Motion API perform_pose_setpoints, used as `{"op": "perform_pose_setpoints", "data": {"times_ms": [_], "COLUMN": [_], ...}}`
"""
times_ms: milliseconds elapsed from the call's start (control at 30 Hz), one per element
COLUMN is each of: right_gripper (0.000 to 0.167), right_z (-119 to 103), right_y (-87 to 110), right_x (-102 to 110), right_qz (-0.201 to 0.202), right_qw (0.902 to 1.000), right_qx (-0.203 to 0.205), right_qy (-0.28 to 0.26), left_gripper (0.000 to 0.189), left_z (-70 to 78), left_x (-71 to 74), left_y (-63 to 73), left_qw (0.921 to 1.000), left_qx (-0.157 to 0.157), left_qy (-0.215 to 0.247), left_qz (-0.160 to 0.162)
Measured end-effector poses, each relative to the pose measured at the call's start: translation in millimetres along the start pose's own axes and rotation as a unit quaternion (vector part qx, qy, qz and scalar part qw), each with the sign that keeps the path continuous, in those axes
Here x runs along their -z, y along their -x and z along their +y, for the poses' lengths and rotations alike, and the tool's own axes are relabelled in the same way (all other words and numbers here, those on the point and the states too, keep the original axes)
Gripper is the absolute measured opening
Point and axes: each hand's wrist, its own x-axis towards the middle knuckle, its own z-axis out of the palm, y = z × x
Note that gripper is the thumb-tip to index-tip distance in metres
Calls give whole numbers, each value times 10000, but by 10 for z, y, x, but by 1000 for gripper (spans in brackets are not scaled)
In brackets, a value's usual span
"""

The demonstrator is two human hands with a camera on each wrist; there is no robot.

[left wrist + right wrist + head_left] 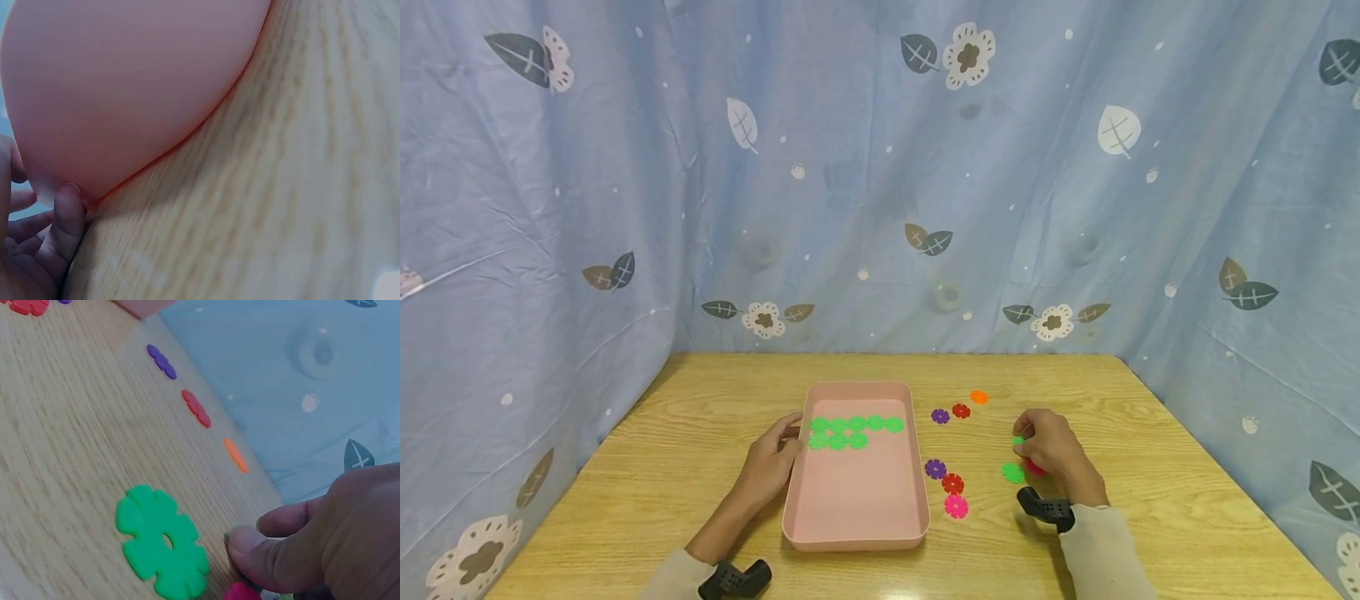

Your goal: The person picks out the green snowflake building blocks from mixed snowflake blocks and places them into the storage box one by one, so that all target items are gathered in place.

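Observation:
My left hand (771, 458) rests against the outer left wall of a pink tray (853, 547), its fingers and thumb touching the side. In the left wrist view the thumb (69, 212) lies low on that wall. Several green flower-shaped discs (837, 442) lie in two rows in the tray's upper part. On the right, my right hand (1051, 442) pinches a green notched disc (1018, 440) between thumb and fingers, seen mostly edge-on in the right wrist view. Beside it another green disc (164, 540) lies flat, and a pink-red disc (1034, 467) is partly hidden under the hand.
Between tray and right hand, purple (936, 469), red (952, 483) and pink (956, 506) discs lie close together. Farther back are another purple disc (940, 416), a red one (961, 411) and an orange one (979, 397). A patterned blue curtain (865, 183) surrounds the wooden table (1000, 554).

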Motion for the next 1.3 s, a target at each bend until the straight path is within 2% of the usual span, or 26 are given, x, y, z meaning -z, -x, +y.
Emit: {"op": "perform_pose_setpoints", "data": {"times_ms": [267,600,800,1067,1300], "right_gripper": [19,19,23,28,24], "right_z": [-23,-24,-7,12,32], "right_y": [3,5,9,-15,5], "right_x": [-11,-20,3,9,7], "right_qz": [-96,128,99,86,144], "right_qw": [9998,9983,9988,9988,9992], "right_qx": [-22,3,-200,-261,-333], "right_qy": [148,574,437,396,-144], "left_gripper": [49,47,47,48,47], "left_z": [3,-12,-8,8,12], "left_x": [-1,1,0,4,6], "left_y": [3,11,12,36,27], "left_qw": [10000,9999,9999,9997,9998], "left_qx": [28,-44,-61,-80,-76], "left_qy": [6,79,45,199,176], "left_qz": [-14,-95,-66,-91,-87]}}
